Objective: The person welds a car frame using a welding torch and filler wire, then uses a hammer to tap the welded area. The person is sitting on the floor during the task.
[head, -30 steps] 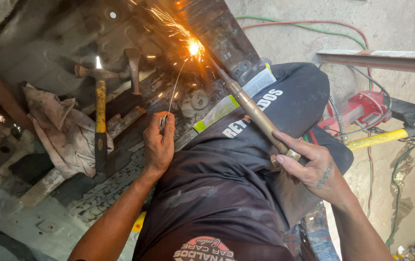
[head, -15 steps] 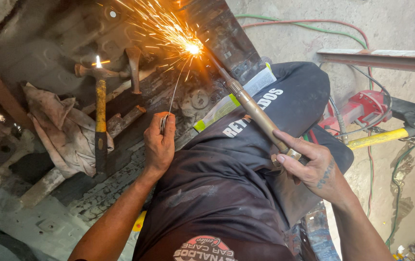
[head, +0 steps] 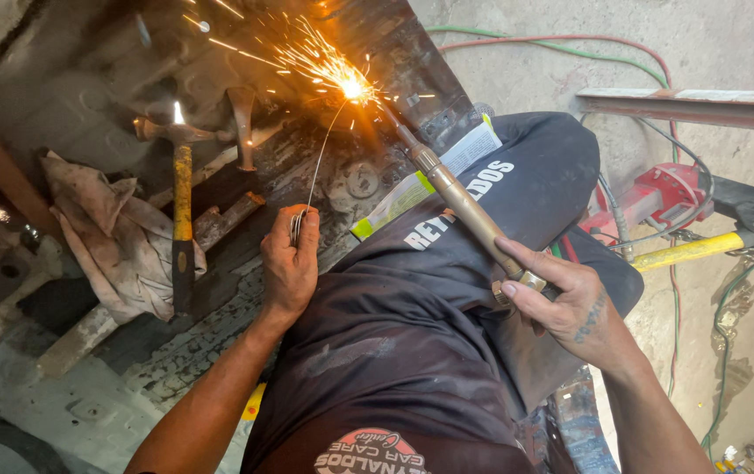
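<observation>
**Torch and filler wire meet at a bright spark point on dark sheet metal**

Head view: the right hand [head: 570,303], at centre right of the frame, is wrapped shut around the base of a long brass-coloured gas torch [head: 460,204], thumb lying along the fitting. The torch slants up and left so that its tip sits at the glowing spot [head: 352,88] near the top centre, where orange sparks fan out to the left. The grip far back on the handle keeps the hand well apart from the heat.

The left hand [head: 291,263], at centre left, is closed on a small bundle of thin grey filler wire [head: 320,162]; one strand arcs upward and its end reaches the same glowing spot, apparently so it can be fed into the flame from a distance.

The spot lies on a dark, scorched metal panel [head: 412,53] across the upper centre. To the left, a hammer with a yellow handle [head: 182,202] rests beside a crumpled dirty beige rag [head: 109,237]. At the right edge sits a red tool body [head: 666,197], with red and green hoses [head: 561,37] running over the concrete above.
</observation>
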A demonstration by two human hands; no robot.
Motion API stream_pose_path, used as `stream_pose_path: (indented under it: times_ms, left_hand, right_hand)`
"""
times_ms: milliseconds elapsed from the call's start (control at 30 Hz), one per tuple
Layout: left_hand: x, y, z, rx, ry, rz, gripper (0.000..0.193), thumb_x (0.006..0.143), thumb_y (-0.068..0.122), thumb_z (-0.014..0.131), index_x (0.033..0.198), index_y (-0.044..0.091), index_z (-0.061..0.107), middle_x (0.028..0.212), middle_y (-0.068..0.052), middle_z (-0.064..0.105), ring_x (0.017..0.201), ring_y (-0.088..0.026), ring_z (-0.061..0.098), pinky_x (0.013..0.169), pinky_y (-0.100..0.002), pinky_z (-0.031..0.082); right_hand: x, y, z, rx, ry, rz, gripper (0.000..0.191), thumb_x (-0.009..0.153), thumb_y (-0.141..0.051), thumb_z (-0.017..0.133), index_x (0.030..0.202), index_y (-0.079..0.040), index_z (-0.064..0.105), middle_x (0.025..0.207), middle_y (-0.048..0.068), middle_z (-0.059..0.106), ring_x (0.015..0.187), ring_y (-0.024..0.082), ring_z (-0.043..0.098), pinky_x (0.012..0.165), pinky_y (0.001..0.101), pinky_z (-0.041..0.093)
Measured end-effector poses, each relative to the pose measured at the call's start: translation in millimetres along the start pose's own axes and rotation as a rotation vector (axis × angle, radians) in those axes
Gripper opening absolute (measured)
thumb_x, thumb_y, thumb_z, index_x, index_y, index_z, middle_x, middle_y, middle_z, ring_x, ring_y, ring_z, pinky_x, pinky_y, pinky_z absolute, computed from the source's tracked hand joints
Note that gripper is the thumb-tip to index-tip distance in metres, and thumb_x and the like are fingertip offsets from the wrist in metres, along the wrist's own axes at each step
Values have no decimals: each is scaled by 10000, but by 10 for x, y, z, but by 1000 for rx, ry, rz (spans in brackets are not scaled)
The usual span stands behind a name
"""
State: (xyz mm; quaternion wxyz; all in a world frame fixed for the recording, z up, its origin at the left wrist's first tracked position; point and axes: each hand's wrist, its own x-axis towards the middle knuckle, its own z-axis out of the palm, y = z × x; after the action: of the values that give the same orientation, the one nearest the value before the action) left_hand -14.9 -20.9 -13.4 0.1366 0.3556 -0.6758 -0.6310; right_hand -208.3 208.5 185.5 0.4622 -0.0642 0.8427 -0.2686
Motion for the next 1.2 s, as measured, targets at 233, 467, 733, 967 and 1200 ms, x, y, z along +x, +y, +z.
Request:
stream_pose_path:
  times_ms: [233, 467, 733, 967, 1200]
  left_hand:
    - [-108, 64, -33, -110, -70, -86, 351, 1050, 173, 568, 1347, -14, 579, 927, -34, 671, 788, -90, 637, 691, -263, 537]
    - [-198, 53, 0, -357, -15, -107, 295, 1092, 159, 519, 1324, -7, 444, 1150, -127, 672, 940, -158, 673, 858, -311, 582]
    - [-198, 32, -3, -395, -24, -127, 176, 1099, 163, 495, 1129, 5, 563, 1208, -136, 678, 987, -166, 694, 892, -338, 600]
    - [-231, -14, -6, -385, -39, -132, 225, 1078, 124, 496, 1195, -1, 642, 1279, -117, 668, 1051, -167, 686, 931, -313, 571]
    - [-265, -90, 4, -402, -14, -134, 240, 1066, 90, 555, 1238, -26, 675, 1299, -120, 638, 1110, -173, 664, 994, -310, 542]
  right_hand:
    - [9, -2, -1, -7, 8, -2, 569, 856, -165, 719, 1418, -179, 634, 862, 11, 714, 565, 60, 591, 473, 243, 499]
    - [15, 8, 9, -15, 14, -7, 571, 856, -170, 729, 1419, -186, 637, 850, 13, 716, 573, 53, 583, 481, 242, 493]
    - [20, 20, 2, -17, 15, -29, 562, 859, -168, 730, 1414, -185, 641, 862, 15, 725, 576, 50, 589, 487, 238, 494]
    - [26, 43, 13, -47, 20, -97, 568, 859, -160, 742, 1417, -165, 637, 901, 22, 711, 612, 44, 591, 524, 228, 492]
    - [3, 23, 8, -38, 15, -18, 569, 842, -162, 745, 1403, -179, 649, 853, 34, 687, 583, 61, 588, 485, 247, 489]
